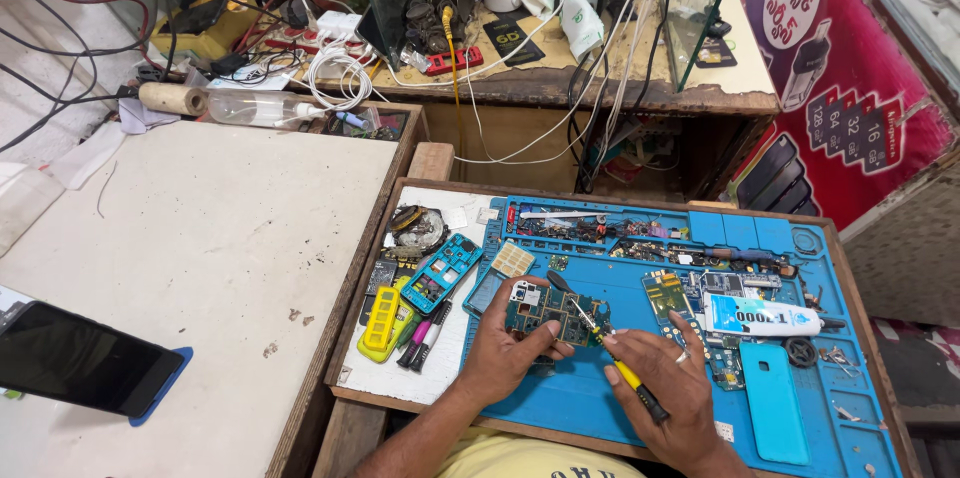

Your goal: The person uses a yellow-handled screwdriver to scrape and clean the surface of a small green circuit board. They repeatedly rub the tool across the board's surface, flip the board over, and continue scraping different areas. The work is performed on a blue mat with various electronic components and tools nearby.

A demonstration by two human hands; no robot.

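two hands work at a bare circuit board (545, 313) on the blue mat (600, 393): left hand (505, 353) pinches its edge, right hand (665, 378) closes round a yellow screwdriver (615, 353), tip on the board, loose parts (650, 233) not refitted.

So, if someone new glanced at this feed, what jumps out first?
Probably the blue work mat strewn with phone parts, where the left hand steadies a circuit board and the right hand works it with a yellow-handled screwdriver. Next, a white glue tube lies just right of the hands.
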